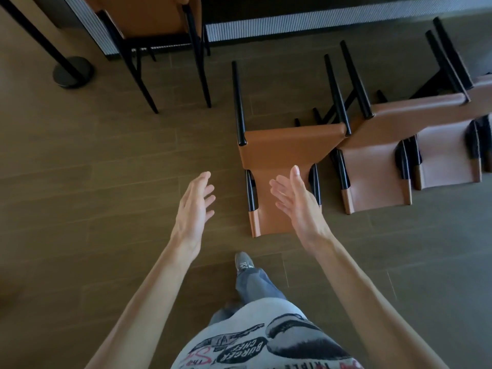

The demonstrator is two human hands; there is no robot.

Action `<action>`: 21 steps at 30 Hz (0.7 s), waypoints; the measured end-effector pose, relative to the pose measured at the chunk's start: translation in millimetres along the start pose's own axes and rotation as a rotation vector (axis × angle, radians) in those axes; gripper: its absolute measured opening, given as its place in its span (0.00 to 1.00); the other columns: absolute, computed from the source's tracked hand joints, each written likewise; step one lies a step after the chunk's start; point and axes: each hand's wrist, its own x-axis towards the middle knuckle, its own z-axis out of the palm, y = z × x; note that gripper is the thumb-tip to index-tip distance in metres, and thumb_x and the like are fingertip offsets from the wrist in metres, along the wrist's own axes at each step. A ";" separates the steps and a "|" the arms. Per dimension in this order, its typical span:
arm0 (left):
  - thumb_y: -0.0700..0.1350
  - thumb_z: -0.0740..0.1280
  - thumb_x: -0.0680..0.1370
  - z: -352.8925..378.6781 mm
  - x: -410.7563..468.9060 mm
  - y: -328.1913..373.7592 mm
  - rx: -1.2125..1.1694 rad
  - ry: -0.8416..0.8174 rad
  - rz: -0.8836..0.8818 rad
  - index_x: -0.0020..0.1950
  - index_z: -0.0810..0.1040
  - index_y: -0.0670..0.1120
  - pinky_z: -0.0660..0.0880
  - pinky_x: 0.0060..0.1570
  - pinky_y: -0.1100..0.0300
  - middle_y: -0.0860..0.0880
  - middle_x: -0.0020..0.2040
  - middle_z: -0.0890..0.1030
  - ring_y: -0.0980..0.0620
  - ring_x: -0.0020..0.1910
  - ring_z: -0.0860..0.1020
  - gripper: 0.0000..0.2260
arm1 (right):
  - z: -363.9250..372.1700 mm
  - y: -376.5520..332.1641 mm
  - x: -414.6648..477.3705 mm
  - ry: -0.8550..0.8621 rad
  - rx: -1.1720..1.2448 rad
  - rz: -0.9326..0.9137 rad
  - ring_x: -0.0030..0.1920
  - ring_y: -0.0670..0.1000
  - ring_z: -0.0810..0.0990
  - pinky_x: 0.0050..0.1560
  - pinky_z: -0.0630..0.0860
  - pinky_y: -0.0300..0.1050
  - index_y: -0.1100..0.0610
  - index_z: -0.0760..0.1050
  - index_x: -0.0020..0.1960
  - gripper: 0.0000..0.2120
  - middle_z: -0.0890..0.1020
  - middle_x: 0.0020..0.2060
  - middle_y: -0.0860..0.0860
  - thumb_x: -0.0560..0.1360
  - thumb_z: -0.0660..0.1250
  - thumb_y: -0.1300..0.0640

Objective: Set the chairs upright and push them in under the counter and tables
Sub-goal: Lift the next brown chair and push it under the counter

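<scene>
Left hand: the left hand point(195, 206) was held out in front of the person, fingers spread and loosely curved, palm turned inward, holding nothing. It hung over the bare floor, just left of the nearest fallen chair, not touching it.

Right hand: the right hand point(294, 201) was likewise spread, palm facing the left one, empty. From where the view sat it overlapped the backrest of the nearest chair; whether it touched the leather I could not tell.

Nearest fallen chair: the nearest fallen chair point(279, 155), tan leather on black legs, lay tipped over on the wooden floor point(93, 169), its legs pointing away toward the desk and its backrest toward the person.

Second fallen chair: the second fallen chair point(383, 155) lay just beside the first on its right, tipped the same way, the two seats seeming to touch at a corner.

Third fallen chair: a third fallen chair point(450, 153) lay further right, partly cut off by the edge of view, overlapping the second.

Upright chair: one upright chair point(149, 20) stood at the upper left, pushed in against the desk.

Desk: the desk point(319, 25) ran along the top, with a ribbed pale front panel and dark base.

Post: a black post base point(73, 71) stood on the floor at far left.

Person: one shoe point(243, 263) was stepped forward, close to the nearest chair's backrest.
</scene>
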 end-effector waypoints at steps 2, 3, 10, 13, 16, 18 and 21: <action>0.61 0.54 0.81 4.8 -12.2 -8.8 0.006 0.007 0.007 0.74 0.67 0.55 0.69 0.66 0.49 0.48 0.71 0.71 0.50 0.66 0.72 0.23 | -4.0 10.1 -12.7 -0.006 0.012 0.001 0.67 0.44 0.72 0.72 0.63 0.51 0.56 0.64 0.73 0.44 0.74 0.68 0.49 0.70 0.52 0.26; 0.61 0.54 0.81 7.2 -18.6 -14.1 0.005 0.012 0.011 0.73 0.68 0.55 0.69 0.66 0.49 0.48 0.71 0.72 0.50 0.66 0.73 0.23 | -5.7 15.7 -18.6 -0.010 0.011 -0.002 0.67 0.44 0.72 0.72 0.64 0.51 0.56 0.65 0.73 0.43 0.74 0.68 0.49 0.71 0.52 0.26; 0.62 0.55 0.80 34.9 -74.4 -62.8 -0.042 0.029 -0.007 0.73 0.68 0.55 0.69 0.67 0.46 0.49 0.69 0.73 0.51 0.64 0.74 0.23 | -30.8 51.1 -68.9 -0.016 -0.040 -0.015 0.67 0.44 0.73 0.72 0.64 0.52 0.56 0.64 0.74 0.45 0.74 0.68 0.49 0.69 0.51 0.25; 0.62 0.55 0.80 51.0 -96.6 -82.5 -0.056 0.023 -0.009 0.73 0.68 0.54 0.70 0.66 0.47 0.49 0.69 0.73 0.52 0.64 0.74 0.24 | -48.8 65.4 -93.1 -0.009 -0.067 -0.009 0.67 0.45 0.73 0.72 0.64 0.50 0.56 0.63 0.74 0.45 0.74 0.69 0.49 0.70 0.51 0.26; 0.62 0.55 0.80 67.8 -116.3 -95.1 -0.073 0.020 -0.029 0.74 0.67 0.54 0.69 0.66 0.46 0.48 0.70 0.73 0.51 0.64 0.74 0.24 | -68.3 76.5 -116.0 -0.011 -0.089 0.008 0.67 0.44 0.72 0.72 0.63 0.51 0.55 0.62 0.75 0.43 0.73 0.69 0.49 0.71 0.50 0.27; 0.62 0.55 0.80 80.5 -126.9 -101.4 -0.072 0.013 -0.031 0.74 0.67 0.53 0.69 0.66 0.46 0.48 0.70 0.73 0.50 0.65 0.74 0.24 | -82.4 83.7 -125.4 -0.003 -0.096 0.004 0.66 0.44 0.73 0.72 0.63 0.52 0.55 0.63 0.75 0.41 0.74 0.69 0.49 0.72 0.50 0.28; 0.61 0.55 0.81 102.7 -137.6 -108.2 -0.068 -0.007 -0.052 0.75 0.66 0.53 0.69 0.67 0.46 0.48 0.70 0.72 0.50 0.65 0.73 0.24 | -103.4 91.7 -132.4 0.017 -0.095 0.015 0.66 0.45 0.73 0.72 0.64 0.52 0.55 0.65 0.73 0.40 0.74 0.68 0.50 0.73 0.49 0.29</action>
